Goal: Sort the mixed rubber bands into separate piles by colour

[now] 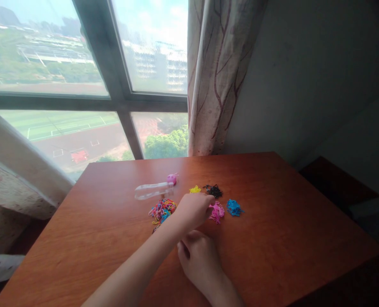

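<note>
My left hand reaches across to the right, its fingers bent down and closed between the black pile and the pink pile. What its fingertips hold, if anything, is hidden. Below it, my right hand rests low over the table with curled fingers, partly covered by my left forearm; its contents cannot be seen. Small loops like elastic bands lie in piles by colour: yellow, black, pink and blue. Left of my left hand is a mixed multicoloured pile, partly behind the forearm.
A clear plastic bottle-shaped container lies on its side at the back, with a pink piece by its right end. The brown wooden table backs onto a window, a patterned curtain and a dark wall.
</note>
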Action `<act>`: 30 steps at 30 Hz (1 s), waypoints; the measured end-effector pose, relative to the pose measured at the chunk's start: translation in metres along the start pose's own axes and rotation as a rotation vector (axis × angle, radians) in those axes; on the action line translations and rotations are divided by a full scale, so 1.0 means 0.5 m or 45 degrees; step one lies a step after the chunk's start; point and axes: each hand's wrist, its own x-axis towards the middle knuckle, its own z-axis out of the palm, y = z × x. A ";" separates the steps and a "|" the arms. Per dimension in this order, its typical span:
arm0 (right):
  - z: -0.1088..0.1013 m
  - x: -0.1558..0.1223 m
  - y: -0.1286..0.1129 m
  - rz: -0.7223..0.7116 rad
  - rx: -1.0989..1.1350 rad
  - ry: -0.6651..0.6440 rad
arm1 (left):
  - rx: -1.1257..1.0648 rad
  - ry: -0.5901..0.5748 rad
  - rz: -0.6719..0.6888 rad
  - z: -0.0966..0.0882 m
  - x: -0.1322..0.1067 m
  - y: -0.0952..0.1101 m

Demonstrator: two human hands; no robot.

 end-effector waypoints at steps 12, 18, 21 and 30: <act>-0.005 -0.007 -0.004 -0.098 0.112 0.024 | -0.140 0.128 -0.239 -0.031 -0.220 -0.098; -0.005 -0.002 -0.012 -0.080 0.083 -0.002 | -0.293 0.171 -0.338 0.017 -0.296 -0.119; -0.003 0.002 -0.016 -0.065 0.051 -0.008 | -0.332 0.156 -0.367 0.023 -0.301 -0.116; 0.010 0.007 -0.017 -0.070 0.033 0.022 | -0.294 0.147 -0.342 0.039 -0.298 -0.115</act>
